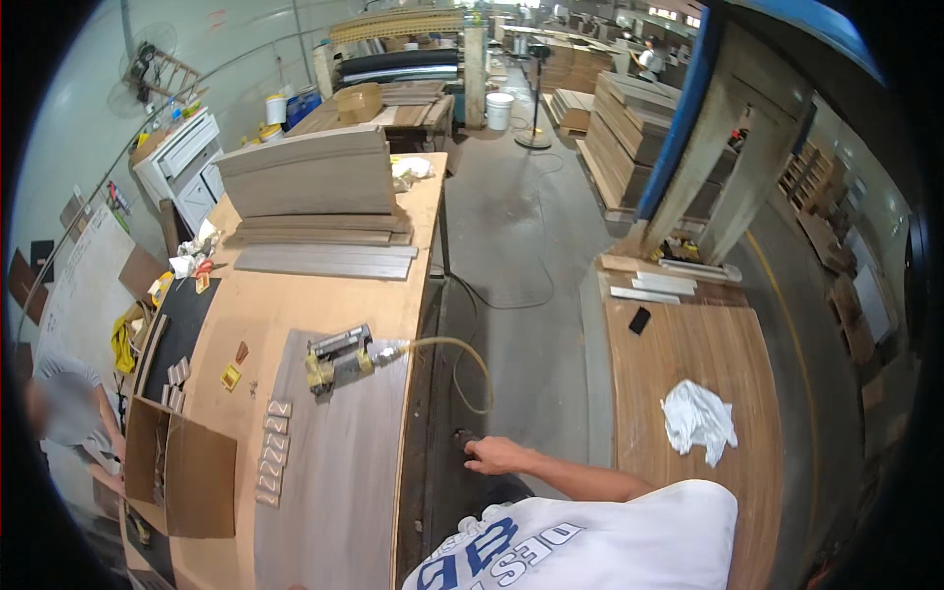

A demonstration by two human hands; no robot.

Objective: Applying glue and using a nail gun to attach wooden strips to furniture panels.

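Observation:
My right hand (495,455) reaches out past the right edge of the workbench (339,307), its fingers closed around a small dark thing (462,436) that I cannot make out. My left hand does not show. On the bench lies a grey wood-grain panel (334,462), and across its far end rests a nail gun (344,356) with a yellowish air hose (470,356) curling off the bench edge. Several small light wooden pieces (272,449) stand in a row along the panel's left side.
Boards (310,172) are stacked at the bench's far end. An open cardboard box (202,472) sits at left, near a co-worker (74,408). To the right, a wooden table (688,354) carries a white cloth (698,418) and a dark phone-like object (639,320). A cable (521,307) crosses the floor.

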